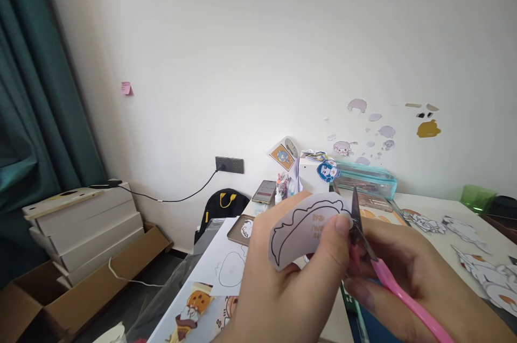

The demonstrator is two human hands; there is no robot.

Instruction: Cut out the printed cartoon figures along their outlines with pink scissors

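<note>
Cutting along a black outline, the left hand [294, 284] pinches a paper shape [305, 227] above the worktop [440, 235] while the right hand [407, 278] grips pink scissors [365, 243] at its right edge; finished cutouts [484, 267] lie right of it.

L hand [283, 284] pinches paper cutout [302, 227]; R hand [407, 284] w/ pink scissors [375, 262], prob. cutting.

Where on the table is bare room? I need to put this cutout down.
Bare white table lies between the right hand and the cat cutouts along the far right. The left strip is crowded with printed sheets and a tray; the far edge holds a phone and a pencil case.
</note>
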